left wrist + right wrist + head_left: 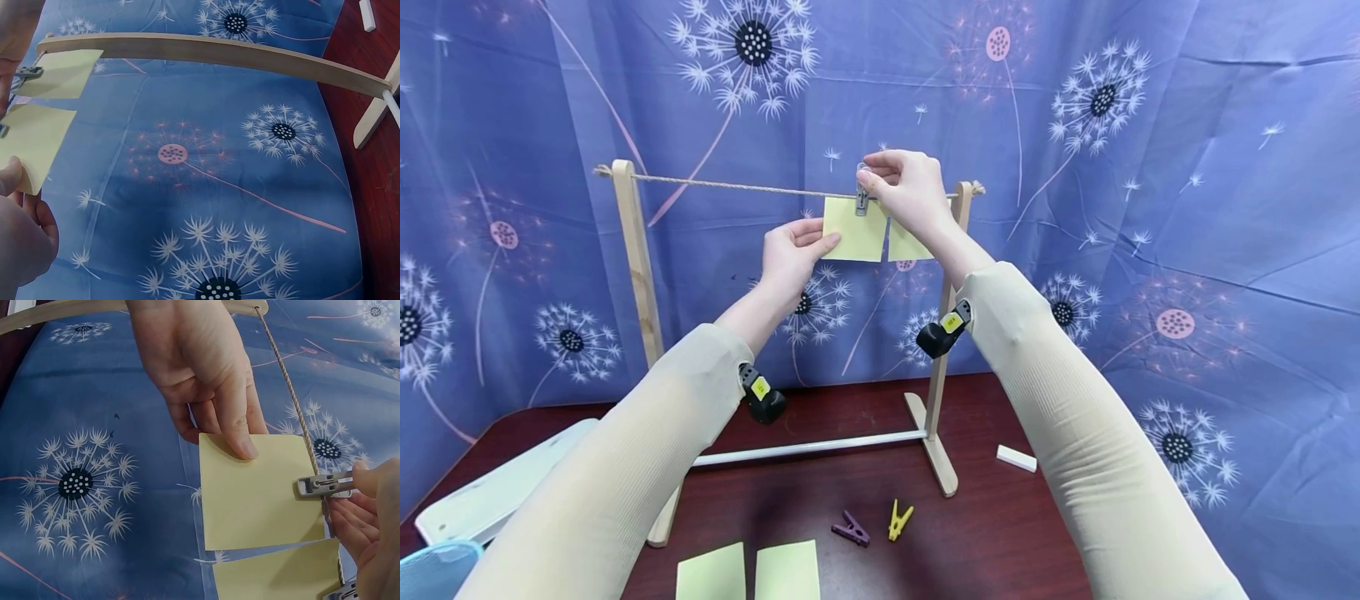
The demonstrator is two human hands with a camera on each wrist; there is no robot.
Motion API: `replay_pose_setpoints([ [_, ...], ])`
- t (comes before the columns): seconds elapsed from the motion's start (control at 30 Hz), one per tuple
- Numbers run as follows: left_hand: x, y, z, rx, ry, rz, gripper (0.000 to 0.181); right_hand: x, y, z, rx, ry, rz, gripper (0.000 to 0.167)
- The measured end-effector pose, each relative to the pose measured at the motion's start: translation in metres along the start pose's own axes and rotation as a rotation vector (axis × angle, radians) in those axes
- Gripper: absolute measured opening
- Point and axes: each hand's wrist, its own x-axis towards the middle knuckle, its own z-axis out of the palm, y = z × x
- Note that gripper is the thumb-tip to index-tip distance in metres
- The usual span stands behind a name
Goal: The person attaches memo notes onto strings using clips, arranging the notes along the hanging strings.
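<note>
A yellow paper note (854,237) hangs at the rope (737,186) strung across a wooden stand. My left hand (792,257) pinches its left side between thumb and fingers. Over the note's top edge and the rope sits a grey clothespin (322,485), whose handle end my right hand (910,190) pinches from above. Just right of it, a second yellow note (281,575) hangs from another grey clothespin (29,72), partly behind my right hand in the head view.
On the dark red table lie a purple clothespin (852,529), a yellow clothespin (899,521), two more yellow notes (787,571) and a white block (1017,458). A pale board (505,479) and a blue basket (441,567) are at left. The stand's right post (938,375) rises behind my right arm.
</note>
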Motion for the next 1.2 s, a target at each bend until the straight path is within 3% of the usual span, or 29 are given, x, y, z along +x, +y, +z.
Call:
replay_pose_setpoints([
  [0.2, -0.002, -0.007, -0.004, 0.023, -0.023, -0.001, 0.037, 0.0, 0.001, 0.003, 0.014, 0.047, 0.008, 0.036],
  [0.4, -0.007, -0.012, -0.008, 0.037, -0.028, -0.006, 0.037, -0.003, 0.001, 0.005, 0.096, 0.134, 0.005, 0.039],
  [0.7, -0.017, -0.032, -0.014, -0.003, -0.045, -0.023, 0.034, -0.026, 0.015, 0.019, 0.27, 0.299, -0.098, 0.029],
  [0.97, -0.028, -0.053, -0.028, 0.051, -0.117, -0.058, 0.037, -0.054, 0.038, 0.033, 0.346, 0.27, -0.093, 0.026],
  [1.2, -0.048, -0.081, -0.036, 0.184, -0.231, -0.106, 0.039, -0.081, 0.063, 0.053, 0.379, 0.189, -0.068, 0.027],
])
